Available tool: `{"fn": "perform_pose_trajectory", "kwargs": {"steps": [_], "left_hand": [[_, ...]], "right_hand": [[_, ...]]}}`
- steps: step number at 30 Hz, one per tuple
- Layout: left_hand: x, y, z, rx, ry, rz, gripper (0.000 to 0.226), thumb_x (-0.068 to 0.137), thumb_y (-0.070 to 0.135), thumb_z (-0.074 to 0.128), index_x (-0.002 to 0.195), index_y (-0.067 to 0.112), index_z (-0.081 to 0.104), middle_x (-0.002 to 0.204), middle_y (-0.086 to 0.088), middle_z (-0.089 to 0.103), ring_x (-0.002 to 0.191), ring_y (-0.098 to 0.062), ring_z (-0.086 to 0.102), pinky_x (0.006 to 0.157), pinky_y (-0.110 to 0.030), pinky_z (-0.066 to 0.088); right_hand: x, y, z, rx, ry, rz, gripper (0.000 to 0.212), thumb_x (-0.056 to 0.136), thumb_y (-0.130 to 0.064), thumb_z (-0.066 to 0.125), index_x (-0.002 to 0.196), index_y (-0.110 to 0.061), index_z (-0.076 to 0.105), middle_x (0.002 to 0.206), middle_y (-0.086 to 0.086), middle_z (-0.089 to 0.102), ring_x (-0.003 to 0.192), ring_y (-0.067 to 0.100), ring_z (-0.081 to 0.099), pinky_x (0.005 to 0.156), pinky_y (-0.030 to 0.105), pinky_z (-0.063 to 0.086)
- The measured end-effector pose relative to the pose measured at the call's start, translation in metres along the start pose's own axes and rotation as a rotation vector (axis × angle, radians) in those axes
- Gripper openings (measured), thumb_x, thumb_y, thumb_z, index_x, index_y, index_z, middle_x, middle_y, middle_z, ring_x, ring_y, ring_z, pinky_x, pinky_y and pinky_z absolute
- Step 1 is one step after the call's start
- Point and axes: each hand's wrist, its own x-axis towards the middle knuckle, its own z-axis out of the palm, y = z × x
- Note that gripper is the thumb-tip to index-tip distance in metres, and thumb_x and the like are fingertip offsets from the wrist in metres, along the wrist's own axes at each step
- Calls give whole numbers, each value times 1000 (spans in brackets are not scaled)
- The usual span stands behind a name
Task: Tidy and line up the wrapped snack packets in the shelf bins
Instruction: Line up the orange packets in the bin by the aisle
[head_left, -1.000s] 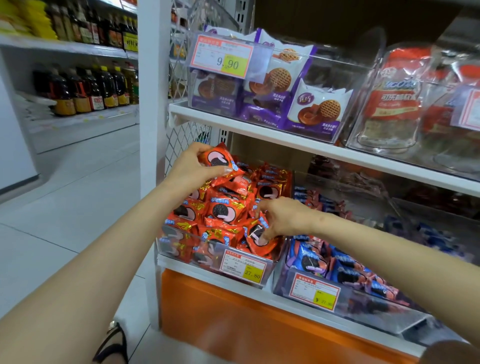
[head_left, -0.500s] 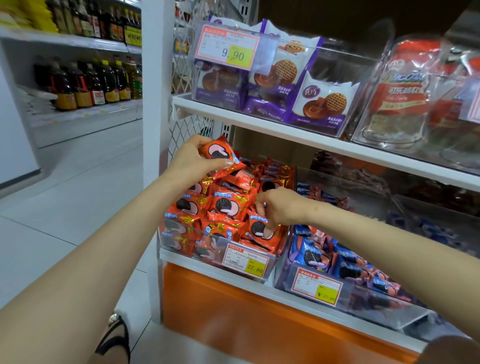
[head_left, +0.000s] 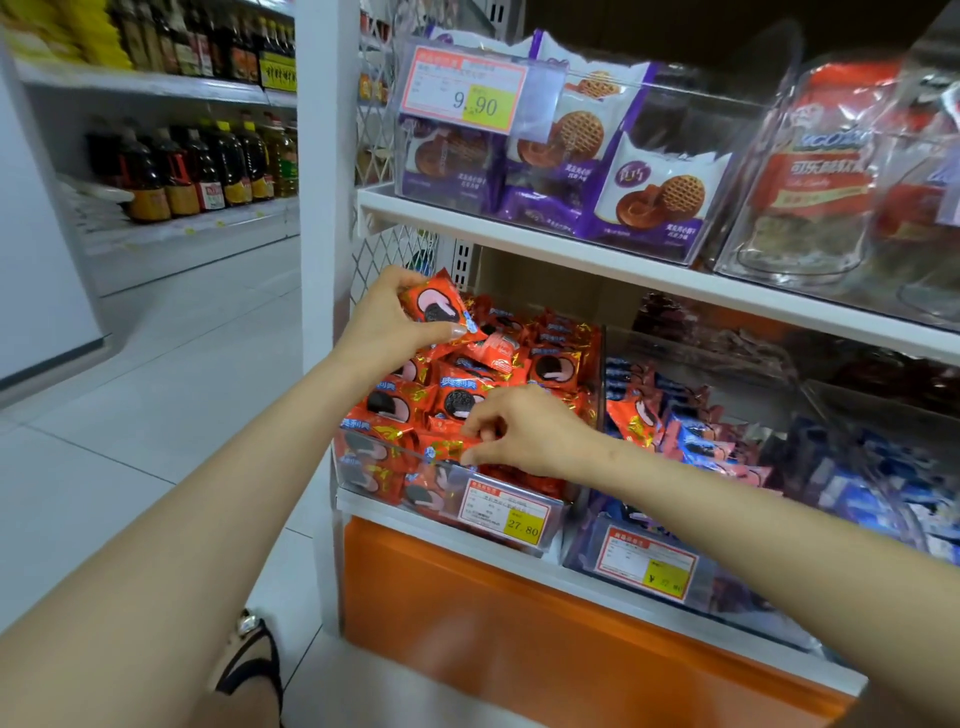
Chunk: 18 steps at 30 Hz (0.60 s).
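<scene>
A clear bin (head_left: 556, 512) on the lower shelf is heaped with several red cookie packets (head_left: 460, 397). My left hand (head_left: 384, 325) holds one red packet (head_left: 439, 309) up above the back left of the heap, thumb across its front. My right hand (head_left: 524, 434) is at the bin's front, pinching the edge of another red packet (head_left: 447, 448) that lies near the front wall. One stray red packet (head_left: 634, 418) sits in the neighbouring bin of blue packets (head_left: 701, 449).
The blue bin (head_left: 644, 571) stands to the right with its own price tag. The upper shelf (head_left: 571, 254) holds purple waffle-cookie packs (head_left: 660, 195) and clear tubs (head_left: 810, 171). A white upright post (head_left: 324, 156) borders the left. Oil bottles (head_left: 208, 166) line a far shelf across the aisle.
My right hand has moved left and forward along the bin's front, now pinching a packet at the front wall. My left hand keeps its red packet raised in about the same spot.
</scene>
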Motion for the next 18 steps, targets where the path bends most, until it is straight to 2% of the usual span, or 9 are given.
{"fn": "perform_pose_trajectory", "kwargs": {"steps": [2,4,6,8,11,13,14,16,18], "left_hand": [[0,-3,0,-8,-20,-12,60,69,21,82,116,20,45,114,0,51,100,-25,60,91,-39,49],[0,-4,-2,-40,-28,-37,61,68,21,83,114,20,43,110,1,51,101,-28,61,91,-46,50],[1,-5,-2,-74,-23,-57,60,69,21,82,114,19,43,103,4,51,102,-26,60,92,-46,49],[1,-5,-2,-110,-10,-60,54,72,21,80,111,20,42,99,5,51,99,-23,58,93,-44,49],[0,-6,-1,-141,-17,-71,46,76,19,77,105,22,42,107,-3,52,93,-23,58,91,-43,50],[-2,-6,-1,-165,-45,-82,36,79,18,74,96,27,44,113,-10,53,90,-29,59,87,-47,51],[-4,-5,-1,-174,-59,-92,33,80,16,73,91,29,44,114,-12,53,87,-30,59,85,-49,51],[-6,-6,-1,-172,-86,-119,33,81,12,71,85,29,43,104,-11,56,83,-29,57,83,-48,50],[-8,-6,-1,-196,-98,-149,33,80,8,71,83,25,43,89,-4,55,82,-27,57,83,-45,51]], "right_hand": [[3,6,-7,91,38,7,8,79,-23,75,79,-19,69,73,-7,61,72,8,56,70,27,47],[1,12,-23,170,51,32,16,80,-13,72,70,-20,61,68,-6,61,67,6,57,65,22,45],[-4,21,-44,242,89,36,14,81,-7,69,71,-13,61,66,-1,64,60,3,58,60,14,43],[-8,27,-61,222,121,-7,7,81,-4,68,76,-6,64,68,4,66,60,3,59,61,13,43],[-11,29,-58,-121,59,-116,4,81,-12,68,84,-14,69,78,-3,68,70,7,57,70,22,44],[-12,28,-38,-273,2,-174,9,83,-17,65,91,-17,70,88,-3,70,78,12,59,74,24,43],[-13,27,-29,-272,-15,-180,11,84,-18,64,93,-17,70,92,-1,70,81,15,60,76,27,45],[-14,27,-21,-209,-36,-139,15,85,-24,65,98,-18,68,95,1,68,81,15,57,79,34,48],[-16,29,-22,-159,-110,-44,34,82,-38,69,111,-21,64,95,3,67,79,14,53,78,35,48]]}}
